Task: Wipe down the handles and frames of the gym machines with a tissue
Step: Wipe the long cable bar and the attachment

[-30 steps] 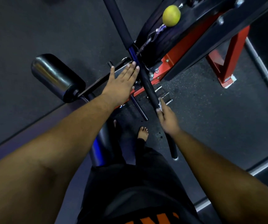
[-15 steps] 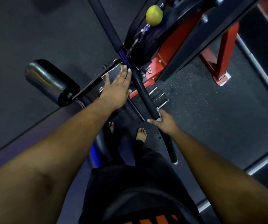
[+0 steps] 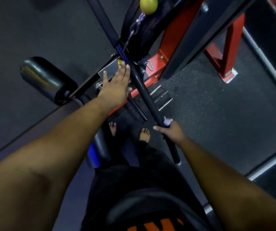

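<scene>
Right hand [image 3: 171,130] curled around the long black bar handle [image 3: 144,90], thumb stretched off to the left of the bar, a crumpled white tissue [image 3: 167,121] pinched against the bar just beyond the fingers, on their upper side. Below the fingers, a short run of bar down to its capped end; above them, the bar slanting up and left past the machine's black upright. Left hand [image 3: 115,88] flat and spread, fingers straight and together, holding nothing, fingertips [image 3: 124,65] reaching to the bar's left side near its blue-taped stretch; whether touching the bar or only hovering over the metal plate [image 3: 108,70] beneath, hard to tell from this angle. Left of that hand, a black roller pad [image 3: 45,79]. Right of the fingertips, red frame [image 3: 168,42] and a silver carabiner [image 3: 149,65]. Far above, a yellow-green ball [image 3: 148,5]. Between the two hands, lower down, bare feet [image 3: 144,134] on dark speckled floor [image 3: 208,114].
</scene>
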